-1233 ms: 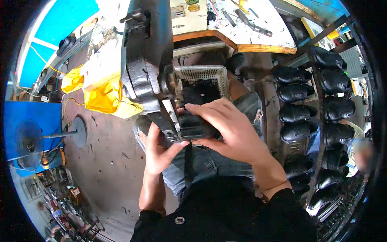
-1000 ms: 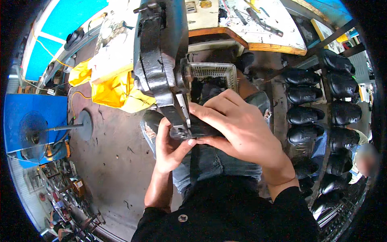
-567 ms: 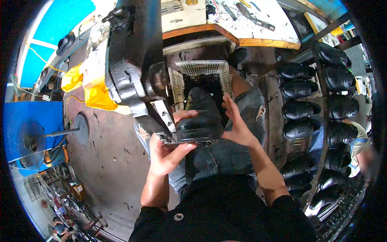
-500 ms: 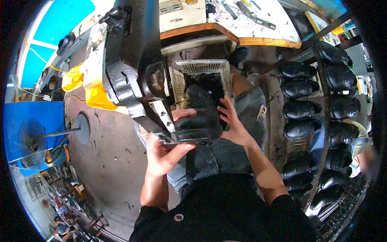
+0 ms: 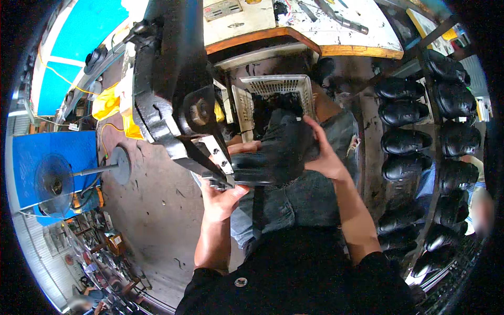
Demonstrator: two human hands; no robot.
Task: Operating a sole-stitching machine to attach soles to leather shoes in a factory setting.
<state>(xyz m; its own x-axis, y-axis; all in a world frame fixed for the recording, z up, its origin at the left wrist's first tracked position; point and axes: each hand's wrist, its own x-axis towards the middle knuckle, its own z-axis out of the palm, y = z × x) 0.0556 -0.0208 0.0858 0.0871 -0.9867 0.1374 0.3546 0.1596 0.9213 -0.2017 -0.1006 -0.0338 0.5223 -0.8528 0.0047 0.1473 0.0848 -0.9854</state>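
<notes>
A black shoe [image 5: 273, 160] lies sideways above my lap, its left end at the metal tip of a black machine arm [image 5: 202, 121]. My left hand [image 5: 223, 199] holds that end of the shoe, with the thumb below and the fingers on the far side; the machine tip hides part of this hand. Around the shoe's right end curls my right hand [image 5: 326, 155], its index finger stretched forward along the side. Just beyond the shoe is a cream plastic basket [image 5: 277, 80] with black scraps in it.
Racks at the right carry several black shoes [image 5: 404, 142], and another person's arm [image 5: 482, 207] is behind them. A worktable [image 5: 359, 52] with a hammer-like tool [image 5: 341, 20] stands ahead. A pedestal fan [image 5: 54, 182] and yellow bags [image 5: 107, 102] are on the left.
My right hand has gone from spread fingers beside the shoe to closing around its right end. The shoe has tilted a little. My left hand keeps its hold, and the whole view has shifted slightly.
</notes>
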